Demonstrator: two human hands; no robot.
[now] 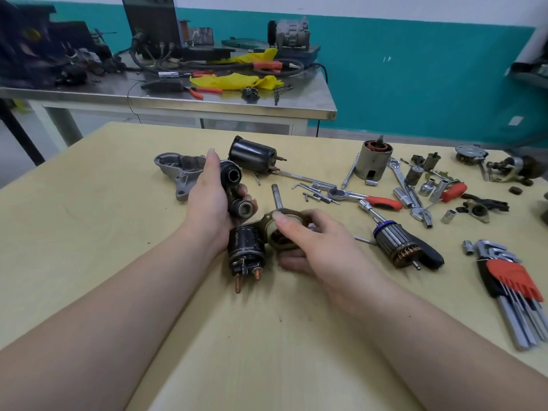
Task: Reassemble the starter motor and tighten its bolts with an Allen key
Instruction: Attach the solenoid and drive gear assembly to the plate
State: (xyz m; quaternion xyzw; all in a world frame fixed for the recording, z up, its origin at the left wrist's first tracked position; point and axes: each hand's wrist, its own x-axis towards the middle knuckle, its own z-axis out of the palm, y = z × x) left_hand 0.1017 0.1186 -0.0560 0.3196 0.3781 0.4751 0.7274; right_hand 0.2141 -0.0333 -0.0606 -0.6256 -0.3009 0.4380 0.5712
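- Both my forearms reach in over the bare front of the tabletop [89, 232]. My right hand [314, 247] wraps a brownish plate with a shaft [277, 197] rising from it; my thumb lies on top and the other fingers curl underneath.
- My left hand [207, 200] grips a black lever-shaped housing [235, 188] with two round bores, its fingers clamped round the far side.
- Between my hands lies the black solenoid [246, 250], its copper studs pointing toward me. It sits right against the plate, though I cannot tell whether the two are joined.
- What could go wrong: the plate's grip is loose and off to one side, so tilting it to mate with the housing may let the shaft slide out. Forcing the bores on at an angle could jam them.
- The solenoid could roll if I knock it with my wrist.
- Motor parts are scattered. The grey end casting [181, 170] and black cylinder [252, 155] sit beyond my left hand; the field case [375, 161] and armature [397, 244] are off to the right.
- Small bolts [314, 197] lie loose among ratchets and sockets [427, 188], easy to scatter or mix up.
- The Allen key set [513, 292] waits at the right edge, near but untouched.
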